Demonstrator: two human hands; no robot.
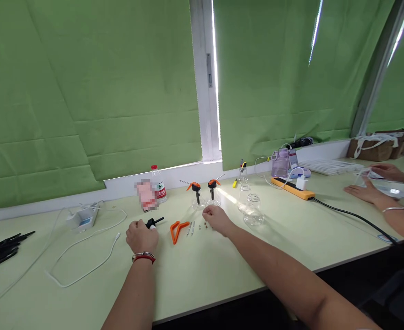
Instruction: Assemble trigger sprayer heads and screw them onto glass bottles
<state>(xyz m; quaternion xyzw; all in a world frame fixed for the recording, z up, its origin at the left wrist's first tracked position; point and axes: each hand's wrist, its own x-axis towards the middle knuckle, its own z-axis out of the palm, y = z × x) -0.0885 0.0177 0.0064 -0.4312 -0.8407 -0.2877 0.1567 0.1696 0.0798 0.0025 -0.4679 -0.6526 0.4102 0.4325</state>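
My left hand (141, 236) is closed around a black plastic part (151, 223) with a thin black stem pointing right. My right hand (218, 220) is over the table with its fingertips pinched together; whatever they hold is too small or hidden. Just below those fingertips lie tiny metal pieces (206, 225). Between my hands are orange V-shaped plastic pieces (174, 233) and two thin metal pins (190, 228). Behind them stand two glass jars with black tops (196, 187) and orange levers, partly hidden by my right hand.
Open glass jars (254, 211) stand right of my right forearm. Farther right are an orange power strip (293, 188) and another person's hands (367, 189). A water bottle (159, 187) stands at the back. White cables (81, 277) and black parts (2, 250) lie left.
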